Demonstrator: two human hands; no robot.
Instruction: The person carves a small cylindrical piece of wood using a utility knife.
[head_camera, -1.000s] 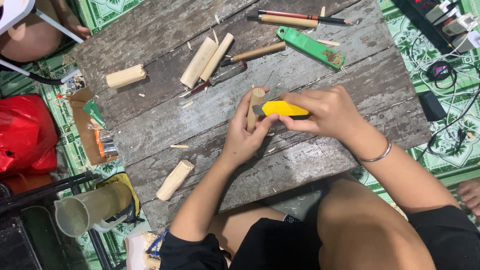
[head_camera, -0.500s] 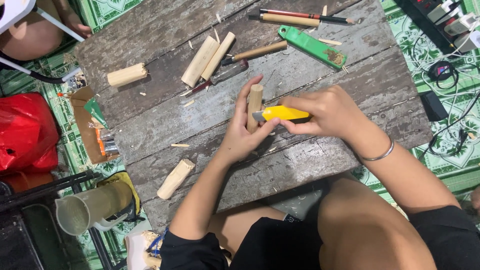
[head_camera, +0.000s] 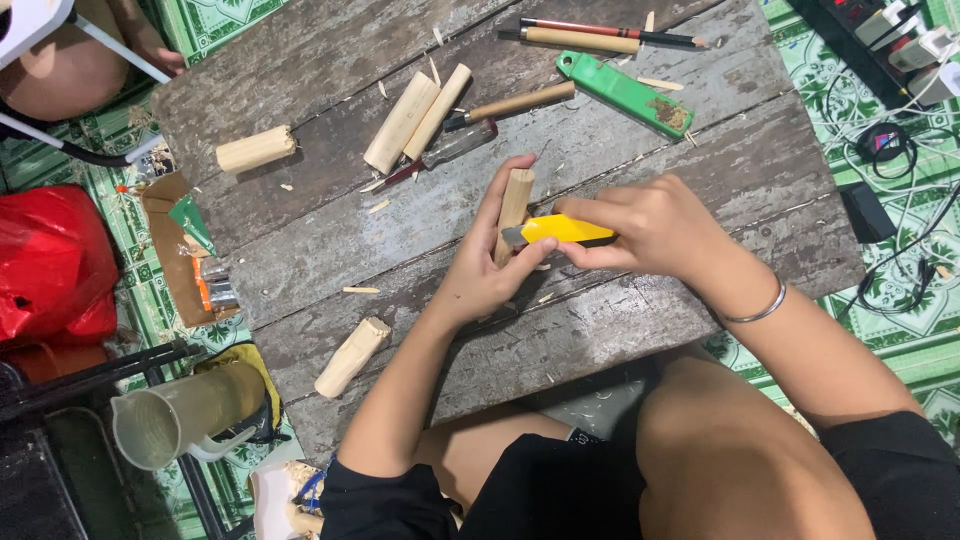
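we are holding a short pale wooden peg (head_camera: 515, 212) upright in our left hand (head_camera: 480, 275), near the middle of the frame, just above the grey weathered plank counter (head_camera: 330, 250). the left fingers (head_camera: 505, 180) are wrapping around the peg from behind, grasping it. our right hand (head_camera: 655, 225) is gripping a yellow-handled utility knife (head_camera: 560, 230), its fingers clenching the handle, and the blade tip is touching the peg's side about halfway down.

compared with a second ago, the peg is now standing taller and clearer of the left palm, and the knife is sitting lower against it, so we judge that a shaving stroke along the peg is under way.

around us, two pale wooden rods (head_camera: 415, 118) are lying side by side in the upper middle, one stubby wooden block (head_camera: 256, 150) at upper left, another (head_camera: 351, 357) at lower left, and a green flat tool (head_camera: 625, 93) at upper right. pale shavings are lying scattered over the counter.
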